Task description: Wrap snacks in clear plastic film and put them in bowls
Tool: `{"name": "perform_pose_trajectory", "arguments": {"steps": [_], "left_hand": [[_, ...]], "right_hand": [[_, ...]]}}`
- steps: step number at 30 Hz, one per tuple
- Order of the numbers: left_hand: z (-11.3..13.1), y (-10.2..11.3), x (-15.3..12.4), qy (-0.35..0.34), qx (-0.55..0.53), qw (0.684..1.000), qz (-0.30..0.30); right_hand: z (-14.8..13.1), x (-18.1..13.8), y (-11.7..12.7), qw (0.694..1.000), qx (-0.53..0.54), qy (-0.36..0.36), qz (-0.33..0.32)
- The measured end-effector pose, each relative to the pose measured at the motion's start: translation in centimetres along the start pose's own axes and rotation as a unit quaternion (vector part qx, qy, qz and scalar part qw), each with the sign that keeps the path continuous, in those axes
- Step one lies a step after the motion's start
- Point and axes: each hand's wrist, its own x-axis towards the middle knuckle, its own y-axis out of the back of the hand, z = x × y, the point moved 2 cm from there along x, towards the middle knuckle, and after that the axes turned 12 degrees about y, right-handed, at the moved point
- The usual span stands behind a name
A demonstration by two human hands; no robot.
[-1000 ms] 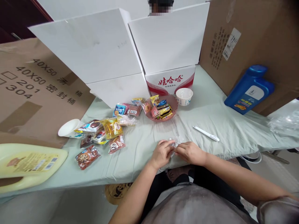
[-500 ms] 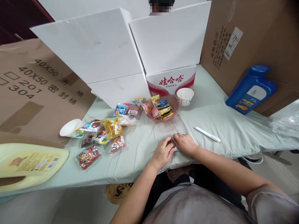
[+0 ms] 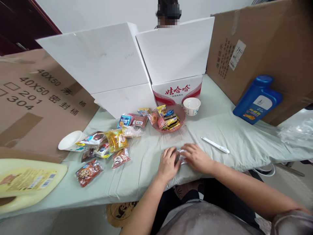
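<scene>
Clear plastic wrap [image 3: 181,157], crumpled, near table front edge.
Small see-through piece, shiny with bright glints, surface creased and uneven; no print readable on the part that shows. Low and flattish on the pale green tablecloth [image 3: 149,176], in the narrow gap between left hand [image 3: 168,165] and right hand [image 3: 197,159]. Right fingers cover its right side; left fingertips are at its left edge, contact there unclear. Full outline hidden by the fingers, so overall shape can't be told.
</scene>
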Motion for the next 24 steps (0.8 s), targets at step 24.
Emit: {"name": "perform_pose_trajectory", "arguments": {"steps": [24], "left_hand": [[-0.3,0.4,0.1,0.003,-0.073,0.996,0.052]], "right_hand": [[22.2,12.2,5.6,0.957,-0.073,-0.236,-0.152]]}}
